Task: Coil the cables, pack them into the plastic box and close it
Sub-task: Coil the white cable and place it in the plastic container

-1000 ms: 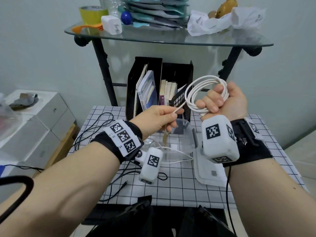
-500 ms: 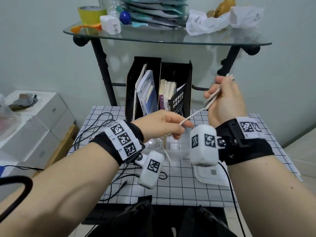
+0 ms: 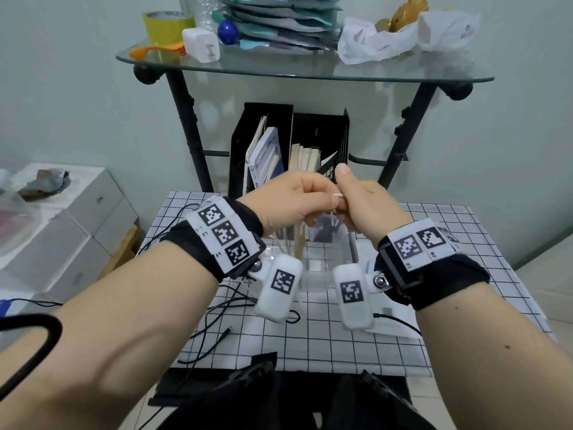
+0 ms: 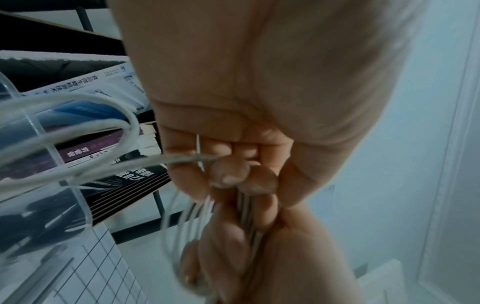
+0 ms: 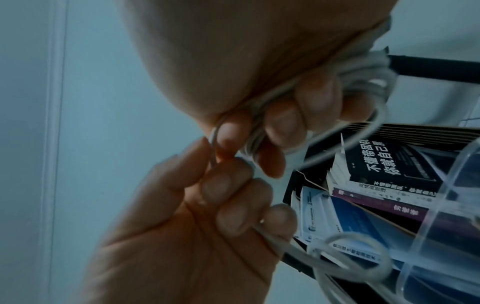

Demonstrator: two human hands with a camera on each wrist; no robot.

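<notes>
Both hands meet in the air above the clear plastic box (image 3: pixel 328 259), which stands open on the checked table. My right hand (image 3: pixel 348 197) has its fingers curled round a coil of white cable (image 5: pixel 363 82). My left hand (image 3: pixel 307 198) pinches the cable's loose end (image 4: pixel 179 160) right beside the right fingers. In the head view only a short white stub (image 3: pixel 337 195) shows between the hands. More white loops (image 4: pixel 78 131) hang near the box wall (image 5: pixel 454 185). Thin black cables (image 3: pixel 223 305) lie loose on the table at left.
The box's lid (image 3: pixel 393 327) lies flat to the right of the box. A black file holder with books (image 3: pixel 294 150) stands just behind. A glass shelf (image 3: pixel 310 69) with clutter is overhead at the back. White cartons (image 3: pixel 62 228) sit to the left.
My right hand has turned over and come down and left with the coil until it meets the left hand. The coil, earlier plain above the fist, is now hidden under the hands.
</notes>
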